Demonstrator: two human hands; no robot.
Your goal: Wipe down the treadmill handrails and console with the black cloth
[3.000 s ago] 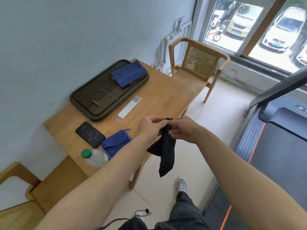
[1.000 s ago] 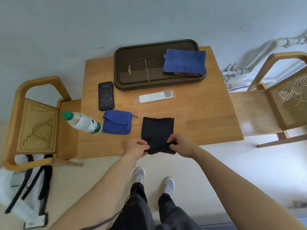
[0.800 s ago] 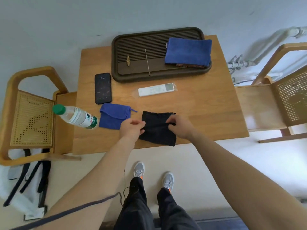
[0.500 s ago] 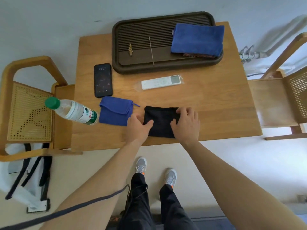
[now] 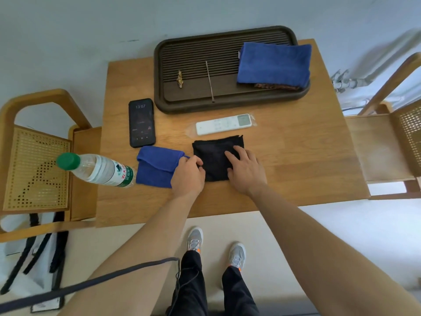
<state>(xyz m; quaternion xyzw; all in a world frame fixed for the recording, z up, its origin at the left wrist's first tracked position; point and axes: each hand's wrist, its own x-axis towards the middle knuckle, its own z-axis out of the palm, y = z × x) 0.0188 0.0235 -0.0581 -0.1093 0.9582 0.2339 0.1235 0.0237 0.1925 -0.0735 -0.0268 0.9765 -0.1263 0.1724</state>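
R grip: right hand (image 5: 246, 173) flat, palm down on the black cloth (image 5: 213, 156); fingers (image 5: 234, 153) spread, pointing away from the person, pressing cloth onto the counter (image 5: 296, 160). Not pinching anything.
L grip: left hand (image 5: 188, 175) at cloth's left edge, knuckles up, fingers curled toward the edge. Looks like thumb + fingertips nip the edge, but can't tell for sure, tips hidden by the hand itself.
Arms: both bare forearms reach in from the bottom of the view, converging on the cloth; wrists roughly straight.
Black cloth: folded into a rough square, lying flat, near the counter's front-middle. Far edge shows layered hem w/ a small corner tuft at the right. Near-right part covered by R hand.
Beside cloth, left: small blue cloth (image 5: 157, 168), folded w/ flap on top; L hand overlaps its right side.
Further left: water bottle (image 5: 98, 171), green cap, clear, leaning in the wide-angle view, at counter's left edge.
Behind cloth: white remote (image 5: 223, 127) in clear wrap, just beyond the far hem, not touching as far as visible.
Phone (image 5: 141, 122): screen on, reads 13:07, behind blue cloth.
Back of counter: dark slatted tray (image 5: 196, 53); folded blue towel (image 5: 273, 63) on its right end, over something brown-patterned.
Sides: cane-back wood chairs, left chair (image 5: 34, 167) and right chair (image 5: 387, 142).
Below: person's dark trousers, grey shoes on pale floor.
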